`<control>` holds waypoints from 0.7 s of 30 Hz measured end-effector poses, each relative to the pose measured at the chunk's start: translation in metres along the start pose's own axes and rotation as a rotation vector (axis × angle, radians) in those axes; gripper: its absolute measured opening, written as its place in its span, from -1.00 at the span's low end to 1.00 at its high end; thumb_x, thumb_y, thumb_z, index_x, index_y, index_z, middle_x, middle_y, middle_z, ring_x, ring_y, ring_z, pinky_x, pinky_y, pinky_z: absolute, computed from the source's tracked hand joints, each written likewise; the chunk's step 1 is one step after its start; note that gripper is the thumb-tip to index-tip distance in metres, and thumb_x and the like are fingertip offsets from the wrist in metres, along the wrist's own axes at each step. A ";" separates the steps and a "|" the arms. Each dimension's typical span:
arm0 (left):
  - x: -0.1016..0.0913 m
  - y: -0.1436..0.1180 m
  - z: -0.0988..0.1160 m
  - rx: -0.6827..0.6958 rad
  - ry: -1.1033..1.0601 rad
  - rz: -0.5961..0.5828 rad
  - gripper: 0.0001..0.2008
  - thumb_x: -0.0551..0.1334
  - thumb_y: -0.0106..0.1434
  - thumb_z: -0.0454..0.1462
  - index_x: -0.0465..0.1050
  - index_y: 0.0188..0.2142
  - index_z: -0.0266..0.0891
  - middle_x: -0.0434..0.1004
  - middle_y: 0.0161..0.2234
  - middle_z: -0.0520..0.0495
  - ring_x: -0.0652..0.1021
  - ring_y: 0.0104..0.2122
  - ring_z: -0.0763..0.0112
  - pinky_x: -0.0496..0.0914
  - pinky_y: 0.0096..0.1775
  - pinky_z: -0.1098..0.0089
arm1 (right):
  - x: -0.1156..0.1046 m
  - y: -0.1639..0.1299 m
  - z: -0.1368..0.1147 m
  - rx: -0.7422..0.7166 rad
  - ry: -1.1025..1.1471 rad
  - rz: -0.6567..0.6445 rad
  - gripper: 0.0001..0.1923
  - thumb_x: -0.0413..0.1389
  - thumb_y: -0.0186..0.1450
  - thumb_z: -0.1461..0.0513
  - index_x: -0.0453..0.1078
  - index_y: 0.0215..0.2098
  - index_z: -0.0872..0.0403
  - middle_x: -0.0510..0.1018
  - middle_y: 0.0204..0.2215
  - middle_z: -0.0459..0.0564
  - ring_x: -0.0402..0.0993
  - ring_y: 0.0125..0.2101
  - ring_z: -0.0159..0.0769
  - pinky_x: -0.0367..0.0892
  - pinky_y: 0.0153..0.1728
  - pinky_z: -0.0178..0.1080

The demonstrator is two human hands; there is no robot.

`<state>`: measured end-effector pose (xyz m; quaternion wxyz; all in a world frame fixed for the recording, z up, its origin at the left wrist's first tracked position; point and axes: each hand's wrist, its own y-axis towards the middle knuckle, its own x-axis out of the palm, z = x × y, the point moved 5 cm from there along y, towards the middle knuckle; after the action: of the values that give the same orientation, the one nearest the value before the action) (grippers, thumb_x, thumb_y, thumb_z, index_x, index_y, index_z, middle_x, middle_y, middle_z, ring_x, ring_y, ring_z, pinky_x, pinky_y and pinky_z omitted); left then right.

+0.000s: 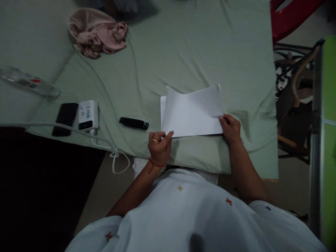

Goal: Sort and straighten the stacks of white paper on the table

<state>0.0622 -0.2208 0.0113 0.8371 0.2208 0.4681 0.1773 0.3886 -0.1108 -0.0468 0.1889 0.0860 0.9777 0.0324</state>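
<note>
A sheet of white paper point(193, 111) lies folded over on a bed covered with a pale green sheet point(183, 52). My left hand point(159, 146), with a gold ring and a red thread at the wrist, pinches the paper's near left corner. My right hand point(231, 128) grips the paper's near right corner. A second paper edge shows under the folded sheet at its left side.
A black stapler-like object point(133, 123) lies left of the paper. Further left are a white power bank point(88, 114), a black phone point(65, 118) and a white cable point(105, 143). A pink cloth point(97, 33) sits at the far left. A red chair point(288, 15) and dark furniture stand on the right.
</note>
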 end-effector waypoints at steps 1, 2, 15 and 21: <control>0.000 0.000 0.001 0.001 0.014 0.009 -0.77 0.19 0.41 -0.20 0.67 -0.19 -0.09 0.45 -0.39 -0.08 0.43 -0.36 0.32 0.38 -0.20 0.24 | 0.000 0.000 0.000 -0.004 -0.003 -0.002 -0.70 0.18 0.29 0.01 0.57 -0.26 0.06 0.42 -0.50 -0.14 0.24 -0.48 -0.38 0.17 -0.42 -0.29; 0.000 0.001 0.002 0.003 0.021 0.015 -0.78 0.20 0.40 -0.21 0.67 -0.20 -0.09 0.44 -0.38 -0.09 0.43 -0.35 0.31 0.38 -0.20 0.23 | 0.000 0.000 0.000 -0.009 -0.006 -0.003 -0.71 0.18 0.29 0.02 0.57 -0.25 0.06 0.43 -0.50 -0.14 0.25 -0.47 -0.38 0.18 -0.41 -0.29; 0.014 -0.009 -0.051 -0.347 0.019 -0.034 -0.65 0.22 0.32 -0.23 0.55 0.06 -0.24 0.42 -0.14 -0.21 0.49 -0.07 0.10 0.41 0.05 0.06 | 0.000 -0.001 -0.002 -0.005 -0.005 -0.003 -0.71 0.18 0.30 0.03 0.58 -0.25 0.07 0.41 -0.51 -0.14 0.22 -0.49 -0.40 0.15 -0.43 -0.30; 0.024 -0.010 -0.040 -0.291 0.093 -0.199 -0.60 0.18 0.34 -0.25 0.57 0.10 -0.34 0.44 -0.13 -0.30 0.45 -0.06 0.03 0.38 0.05 0.02 | 0.001 0.000 0.003 -0.011 0.023 -0.010 -0.70 0.20 0.30 0.02 0.58 -0.21 0.06 0.41 -0.51 -0.16 0.23 -0.49 -0.40 0.15 -0.43 -0.30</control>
<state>0.0408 -0.2090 -0.0297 0.8511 0.0414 0.4952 0.1695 0.3894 -0.1104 -0.0500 0.1782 0.0794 0.9801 0.0375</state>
